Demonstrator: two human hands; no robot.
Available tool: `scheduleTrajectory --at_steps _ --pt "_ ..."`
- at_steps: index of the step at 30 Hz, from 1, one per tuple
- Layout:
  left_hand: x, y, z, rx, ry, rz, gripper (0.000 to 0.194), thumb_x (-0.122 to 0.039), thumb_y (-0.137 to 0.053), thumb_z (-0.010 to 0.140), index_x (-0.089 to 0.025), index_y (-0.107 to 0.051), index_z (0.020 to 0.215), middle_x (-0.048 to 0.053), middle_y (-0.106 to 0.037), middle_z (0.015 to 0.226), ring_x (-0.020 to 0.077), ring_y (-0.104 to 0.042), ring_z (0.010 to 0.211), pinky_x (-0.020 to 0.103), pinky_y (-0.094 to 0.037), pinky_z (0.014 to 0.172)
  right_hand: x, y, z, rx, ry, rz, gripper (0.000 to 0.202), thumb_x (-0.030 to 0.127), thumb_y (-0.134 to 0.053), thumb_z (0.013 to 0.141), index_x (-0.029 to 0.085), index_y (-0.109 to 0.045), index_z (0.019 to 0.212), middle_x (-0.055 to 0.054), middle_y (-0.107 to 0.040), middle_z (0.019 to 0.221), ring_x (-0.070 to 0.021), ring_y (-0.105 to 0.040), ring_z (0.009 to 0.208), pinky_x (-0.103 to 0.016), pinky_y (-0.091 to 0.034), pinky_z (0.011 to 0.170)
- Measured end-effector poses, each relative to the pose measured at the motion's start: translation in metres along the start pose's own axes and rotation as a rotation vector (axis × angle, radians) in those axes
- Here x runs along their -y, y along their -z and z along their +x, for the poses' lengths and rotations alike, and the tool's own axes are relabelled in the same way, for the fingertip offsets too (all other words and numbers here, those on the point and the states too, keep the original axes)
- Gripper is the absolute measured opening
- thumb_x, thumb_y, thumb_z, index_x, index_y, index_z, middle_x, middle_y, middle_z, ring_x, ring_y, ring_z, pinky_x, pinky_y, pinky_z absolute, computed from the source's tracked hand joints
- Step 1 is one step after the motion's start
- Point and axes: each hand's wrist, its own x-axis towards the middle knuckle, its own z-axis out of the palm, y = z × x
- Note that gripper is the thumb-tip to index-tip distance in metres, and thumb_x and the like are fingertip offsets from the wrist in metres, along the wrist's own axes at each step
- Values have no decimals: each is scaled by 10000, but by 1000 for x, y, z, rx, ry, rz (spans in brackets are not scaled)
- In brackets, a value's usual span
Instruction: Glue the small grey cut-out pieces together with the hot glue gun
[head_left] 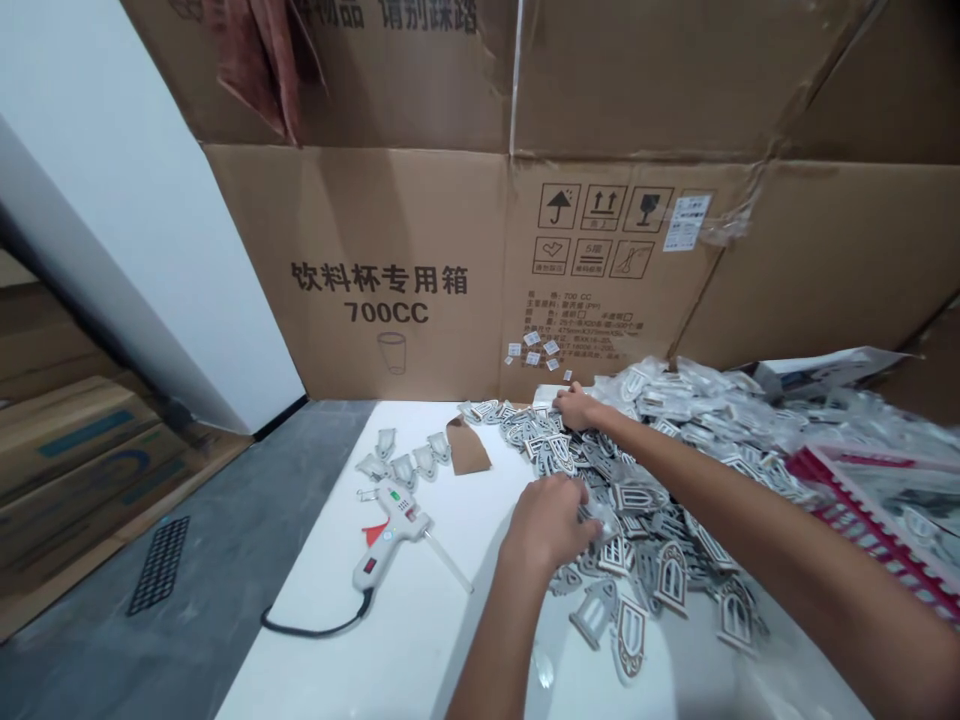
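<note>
My left hand [551, 522] rests at the near left edge of a heap of small grey arched-window pieces [671, 578]. Its thumb and fingers are bent but apart, with nothing plainly gripped. Farther back, my right hand [577, 408] reaches to the far side of the heap, its fingers drawn together beside a flat white packet [551, 394]. What the right fingertips hold, if anything, is hidden. Several pieces in the heap carry brown outlines, and one such window piece [630, 636] lies near the front.
A white glue gun [388, 540] with a glue stick and black cord lies left on the white table [315, 665]. Behind it are clear-bagged pieces [405, 470] and a cardboard scrap [469, 447]. Large cartons [390, 220] wall the back; a pink-edged basket [862, 520] stands right.
</note>
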Motion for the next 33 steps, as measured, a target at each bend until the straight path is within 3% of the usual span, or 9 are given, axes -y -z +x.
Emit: scheduleTrajectory --at_steps 4,6,14,18,22,25,27,30,33 --pt "2 -1 0 -7 -2 5 280 -382 -698 912 -225 -732 1142 115 -748 1243 328 -687 1185 416 -522 1015 -2 0 -5 -10 57 -8 227 202 -676 872 132 -798 1051 -204 -709 1307 -348 -595 1251 -442 -343 1103" --pt "3 -1 0 -7 2 4 278 -380 -703 910 -232 -730 1143 111 -748 1246 323 -688 1179 411 -522 1008 -2 1 -6 -12 69 -11 200 183 -670 892 131 -794 1039 -197 -697 1342 -342 -593 1267 -443 -363 1105" --pt "4 -2 2 -1 -4 7 276 -398 -710 917 -231 -741 1135 98 -753 1226 309 -691 1171 390 -515 1007 -3 3 -3 -12 55 2 305 421 -698 1016 163 -713 1178 -98 -706 1261 -248 -677 1149 -486 -539 1037" --pt "5 -1 3 -13 -1 3 264 -376 -711 912 -232 -740 1132 91 -758 1210 303 -700 1155 387 -516 998 -2 4 -11 -118 55 51 129 215 -678 974 122 -760 1009 -137 -751 1127 -271 -641 1147 -432 -476 1050" --pt "6 3 1 -26 -7 -16 259 -367 -726 907 -223 -738 1122 89 -758 1214 295 -699 1154 373 -518 988 3 26 -30 -269 98 125 286 30 -553 890 99 -795 1026 -190 -754 1182 -296 -578 1196 -389 -408 1064" --pt "7 6 0 -35 -1 -34 242 -339 -728 905 -218 -734 1114 88 -757 1218 287 -698 1153 365 -518 984 -7 62 -67 -347 171 171 342 84 -479 979 162 -789 1102 -125 -750 1228 -255 -588 1199 -385 -364 1126" --pt "8 7 -1 -44 0 -44 229 -328 -722 905 -219 -731 1106 88 -756 1220 285 -696 1152 369 -518 986 -31 89 -108 -417 227 245 290 184 -510 1019 210 -784 1113 -93 -753 1204 -249 -613 1177 -388 -374 1130" --pt "9 9 0 -46 -14 -56 217 -328 -702 911 -219 -725 1098 89 -750 1231 290 -691 1153 382 -521 978 -98 117 -196 -488 158 388 244 352 -595 1010 244 -791 1106 -98 -761 1165 -268 -654 1116 -399 -457 1048" --pt "8 10 2 -27 -26 -77 222 -341 -675 923 -221 -720 1104 88 -747 1226 294 -684 1154 390 -518 970 -178 109 -298 -474 -126 476 316 491 -652 951 246 -809 1074 -126 -775 1161 -282 -702 1034 -398 -515 959"
